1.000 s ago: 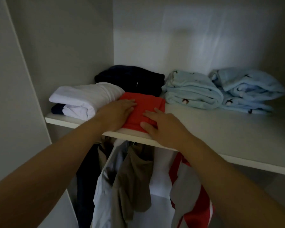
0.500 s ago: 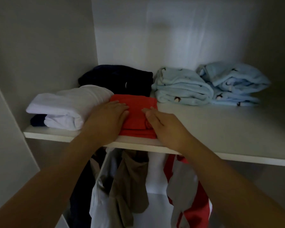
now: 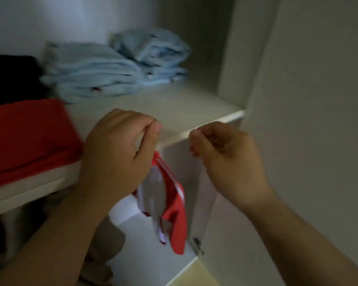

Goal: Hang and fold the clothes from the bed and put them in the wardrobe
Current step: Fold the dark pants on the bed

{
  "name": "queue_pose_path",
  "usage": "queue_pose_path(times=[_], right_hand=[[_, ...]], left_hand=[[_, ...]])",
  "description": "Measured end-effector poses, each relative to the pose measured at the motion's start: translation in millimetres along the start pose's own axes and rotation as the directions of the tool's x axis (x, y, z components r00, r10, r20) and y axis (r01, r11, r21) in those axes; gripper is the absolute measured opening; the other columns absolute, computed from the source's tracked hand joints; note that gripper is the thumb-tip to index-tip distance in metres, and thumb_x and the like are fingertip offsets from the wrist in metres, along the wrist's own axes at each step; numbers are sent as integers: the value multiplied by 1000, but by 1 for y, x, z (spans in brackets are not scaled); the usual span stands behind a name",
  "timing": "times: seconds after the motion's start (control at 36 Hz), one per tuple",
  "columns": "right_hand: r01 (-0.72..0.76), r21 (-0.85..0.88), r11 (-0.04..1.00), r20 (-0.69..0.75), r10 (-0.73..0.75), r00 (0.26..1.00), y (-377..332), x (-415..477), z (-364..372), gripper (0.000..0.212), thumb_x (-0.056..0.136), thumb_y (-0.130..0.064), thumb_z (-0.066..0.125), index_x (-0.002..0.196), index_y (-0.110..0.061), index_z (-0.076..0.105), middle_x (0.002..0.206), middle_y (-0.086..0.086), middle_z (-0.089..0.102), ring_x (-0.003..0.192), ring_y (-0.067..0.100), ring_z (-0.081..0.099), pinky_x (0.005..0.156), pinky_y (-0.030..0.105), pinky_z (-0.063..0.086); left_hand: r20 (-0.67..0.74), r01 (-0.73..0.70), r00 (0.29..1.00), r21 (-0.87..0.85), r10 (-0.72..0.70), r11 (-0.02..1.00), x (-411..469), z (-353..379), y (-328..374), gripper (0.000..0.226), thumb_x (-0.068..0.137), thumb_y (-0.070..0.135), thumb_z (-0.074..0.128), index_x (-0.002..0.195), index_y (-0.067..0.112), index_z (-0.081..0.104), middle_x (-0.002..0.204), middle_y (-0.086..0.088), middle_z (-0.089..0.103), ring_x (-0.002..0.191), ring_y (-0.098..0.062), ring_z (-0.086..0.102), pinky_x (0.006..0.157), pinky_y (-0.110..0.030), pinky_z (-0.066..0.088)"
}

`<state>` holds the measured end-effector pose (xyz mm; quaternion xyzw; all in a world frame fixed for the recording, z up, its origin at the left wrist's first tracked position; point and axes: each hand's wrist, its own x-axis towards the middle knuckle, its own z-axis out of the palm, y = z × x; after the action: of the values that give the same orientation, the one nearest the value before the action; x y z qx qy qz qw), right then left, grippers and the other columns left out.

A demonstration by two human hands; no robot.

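Your left hand [image 3: 116,149] and right hand [image 3: 225,157] are both empty, fingers loosely curled, just in front of the shelf [image 3: 174,106]. The folded red garment [image 3: 27,133] lies on the shelf close to its front edge, so a brush from your left wrist could likely drag it off or spoil the fold. Folded blue piles [image 3: 91,73] sit behind, a red and white top [image 3: 172,205] hangs below, and the side panel [image 3: 308,120] crowds your right hand.
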<state>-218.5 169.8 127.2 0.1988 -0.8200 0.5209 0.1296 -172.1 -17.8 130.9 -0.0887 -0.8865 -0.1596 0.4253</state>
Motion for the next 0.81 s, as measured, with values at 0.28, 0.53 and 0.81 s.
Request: queue_pose_path(times=[0.28, 0.53, 0.81], right_hand=[[-450, -126, 884, -518, 328, 790, 46, -159, -171, 52, 94, -52, 50, 70, -7, 60, 67, 9, 65, 61, 21, 59, 56, 29, 45], [-665, 1, 747, -818, 383, 429, 49, -362, -301, 50, 96, -42, 53, 75, 4, 54, 69, 20, 58, 57, 31, 47, 53, 31, 39], [-761, 131, 635, -939, 326, 110, 20, -606, -417, 49, 97, -40, 53, 71, 2, 54, 54, 13, 49, 45, 11, 39, 40, 17, 31]], left_hand=[[255, -12, 947, -585, 197, 811, -23, 106, 181, 28, 96, 30, 55, 79, 13, 69, 71, 0, 68, 69, -21, 64, 67, -40, 45], [280, -72, 767, -857, 577, 511, -104, 116, 410, 30, 94, 33, 52, 70, 21, 65, 62, 7, 63, 62, -11, 61, 61, -38, 46], [277, 53, 539, -954, 796, 295, -257, 66, 653, 35, 92, 30, 50, 61, 15, 57, 52, 1, 53, 50, -14, 50, 50, -33, 40]])
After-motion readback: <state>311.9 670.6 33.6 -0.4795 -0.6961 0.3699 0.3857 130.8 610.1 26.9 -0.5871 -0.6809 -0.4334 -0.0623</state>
